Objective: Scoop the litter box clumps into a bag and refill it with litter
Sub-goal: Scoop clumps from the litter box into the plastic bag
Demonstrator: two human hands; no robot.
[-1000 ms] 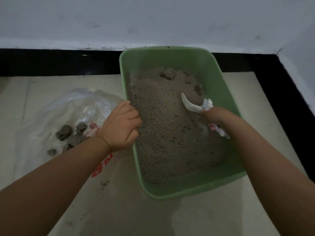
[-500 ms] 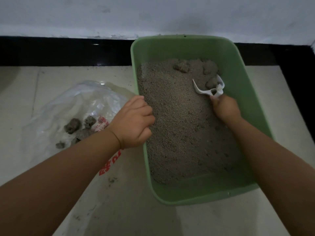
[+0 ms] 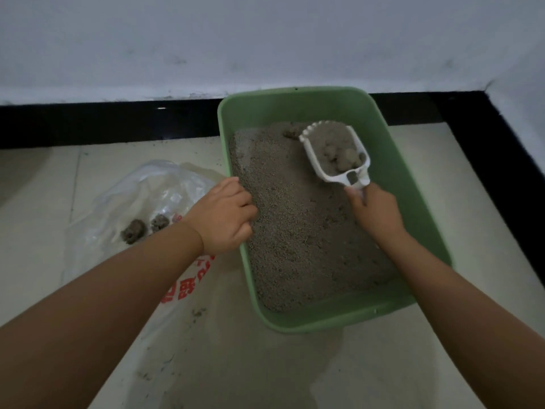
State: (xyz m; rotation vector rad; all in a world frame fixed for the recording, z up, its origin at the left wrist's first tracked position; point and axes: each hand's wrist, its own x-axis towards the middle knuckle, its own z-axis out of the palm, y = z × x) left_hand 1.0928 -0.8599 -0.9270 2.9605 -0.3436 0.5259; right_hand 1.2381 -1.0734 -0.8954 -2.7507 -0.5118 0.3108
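A green litter box (image 3: pixel 418 184) holding grey litter (image 3: pixel 298 240) stands on the tiled floor by the wall. My right hand (image 3: pixel 376 212) grips the handle of a white scoop (image 3: pixel 326 169), lifted over the box's far right part. Several grey clumps (image 3: pixel 343 159) and loose litter lie in the scoop. One more clump (image 3: pixel 292 132) sits in the litter at the far end. My left hand (image 3: pixel 224 216) grips the box's left rim. A clear plastic bag (image 3: pixel 124 202) with red print lies flat to the left, with a few clumps (image 3: pixel 134 231) on it.
A black skirting strip (image 3: pixel 103 122) runs along the white wall behind the box and down the right side (image 3: pixel 501 172). Scattered litter grains (image 3: pixel 199 312) lie on the pale floor tiles near the bag.
The scoop dug under the clumps at the box's far right and now is raised and turned level, loaded with clumps. My left hand has kept its hold on the rim.
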